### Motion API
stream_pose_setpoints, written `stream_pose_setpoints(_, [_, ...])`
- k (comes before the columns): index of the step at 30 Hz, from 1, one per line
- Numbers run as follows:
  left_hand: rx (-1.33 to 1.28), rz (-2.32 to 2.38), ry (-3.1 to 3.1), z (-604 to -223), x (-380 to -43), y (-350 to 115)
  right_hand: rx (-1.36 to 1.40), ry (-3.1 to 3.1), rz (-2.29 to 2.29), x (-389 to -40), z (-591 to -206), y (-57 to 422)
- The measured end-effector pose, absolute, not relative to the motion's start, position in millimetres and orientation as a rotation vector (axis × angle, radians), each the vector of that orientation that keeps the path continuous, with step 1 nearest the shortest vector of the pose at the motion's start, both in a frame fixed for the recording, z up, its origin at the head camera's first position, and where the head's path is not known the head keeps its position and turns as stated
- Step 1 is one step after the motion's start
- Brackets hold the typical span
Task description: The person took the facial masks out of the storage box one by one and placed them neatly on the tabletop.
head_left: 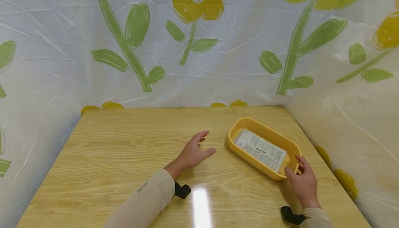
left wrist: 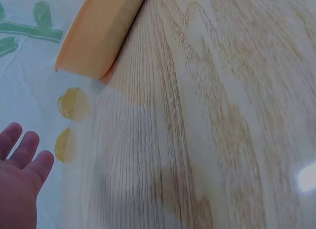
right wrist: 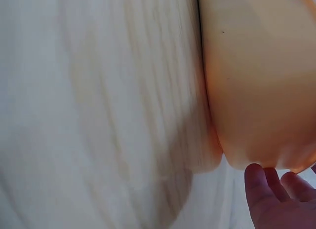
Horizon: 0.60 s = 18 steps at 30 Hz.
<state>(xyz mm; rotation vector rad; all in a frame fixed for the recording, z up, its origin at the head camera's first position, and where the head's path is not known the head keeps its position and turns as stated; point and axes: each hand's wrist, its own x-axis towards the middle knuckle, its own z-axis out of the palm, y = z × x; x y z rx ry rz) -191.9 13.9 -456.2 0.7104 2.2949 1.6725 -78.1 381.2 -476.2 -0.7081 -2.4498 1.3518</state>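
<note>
A yellow plastic bin [head_left: 265, 131] with rounded corners lies slantwise on the right of the table. Flat on its floor is a white printed sheet or booklet [head_left: 262, 150] with small black text. My right hand [head_left: 303, 184] grips the bin's near right end, thumb at the rim and fingers round the outer wall. In the right wrist view, the fingers [right wrist: 259, 189] meet the end of the bin [right wrist: 261, 91]. My left hand [head_left: 191, 153] hovers left of the bin, apart from it, thumb and fingers spread with nothing between them.
The wood-grain table [head_left: 131, 138] is enclosed by a pale flowered curtain [head_left: 224, 55] at the back and both sides. Black wrist-worn pieces [head_left: 182, 190] show at both cuffs. A bright reflection lies on the table's near middle.
</note>
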Motion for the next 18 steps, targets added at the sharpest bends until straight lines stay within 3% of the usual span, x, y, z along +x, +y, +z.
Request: stream_pose_setpoints(18, [0.746,1.639,2.282,-453.7,-190.4,36.1,-0.666,-2.442,1.372,-66.8,-475.0,371.9])
